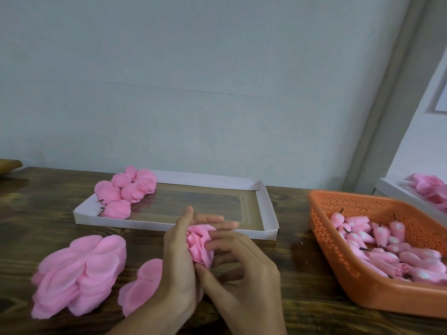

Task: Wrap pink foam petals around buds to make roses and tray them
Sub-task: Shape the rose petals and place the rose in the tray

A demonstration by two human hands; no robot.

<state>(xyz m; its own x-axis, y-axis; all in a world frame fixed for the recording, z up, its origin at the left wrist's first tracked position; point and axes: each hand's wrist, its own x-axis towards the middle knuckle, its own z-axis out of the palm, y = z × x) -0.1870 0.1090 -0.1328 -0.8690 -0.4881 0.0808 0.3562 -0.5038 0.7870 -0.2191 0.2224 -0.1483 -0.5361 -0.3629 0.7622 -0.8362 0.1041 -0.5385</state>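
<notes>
A half-wrapped pink foam rose (199,244) sits between both hands above the table's front middle. My left hand (179,257) cups it from the left, fingers stretched behind the petals. My right hand (238,269) pinches the rose's lower right side with thumb and fingers. Loose pink petals lie in a large stack (79,274) at the left and a smaller pile (141,286) partly under my left wrist. Several finished roses (125,189) fill the far left corner of the white cardboard tray (266,209). An orange basket (338,269) at the right holds several pink buds (387,250).
The dark wooden table (36,213) ends against a pale wall. A second white tray (396,192) with pink flowers stands at the far right behind the basket. A wooden edge (9,164) shows at the far left.
</notes>
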